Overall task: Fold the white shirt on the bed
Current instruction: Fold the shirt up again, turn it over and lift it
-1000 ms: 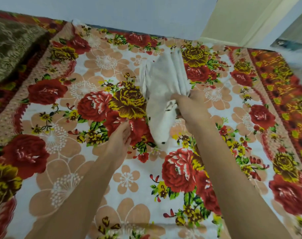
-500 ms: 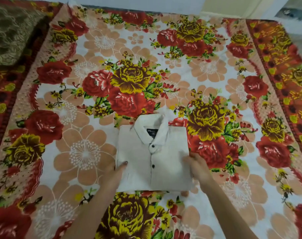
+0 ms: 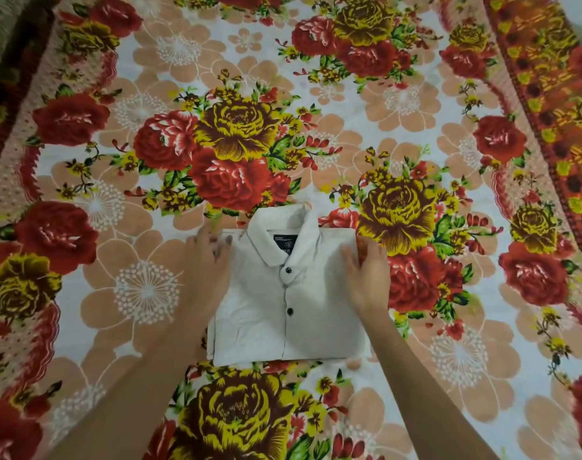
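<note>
The white shirt [image 3: 283,310] lies folded into a neat rectangle on the bed, collar up and away from me, with dark buttons down its front. My left hand [image 3: 210,257] rests flat on the shirt's upper left shoulder corner, fingers spread. Flat on the upper right corner lies my right hand [image 3: 366,273], its fingers pointing toward the collar. Neither hand grips the cloth; both press on it from above.
The bed is covered by a flowered sheet [image 3: 143,287] with red and yellow roses. An orange-red patterned border [image 3: 548,94] runs along the right side. A dark olive blanket [image 3: 1,28] shows at the top left corner.
The shirt went from bunched up in my right hand to lying folded flat near me. Both hands have slid from its lower edge up to the shoulder corners.
</note>
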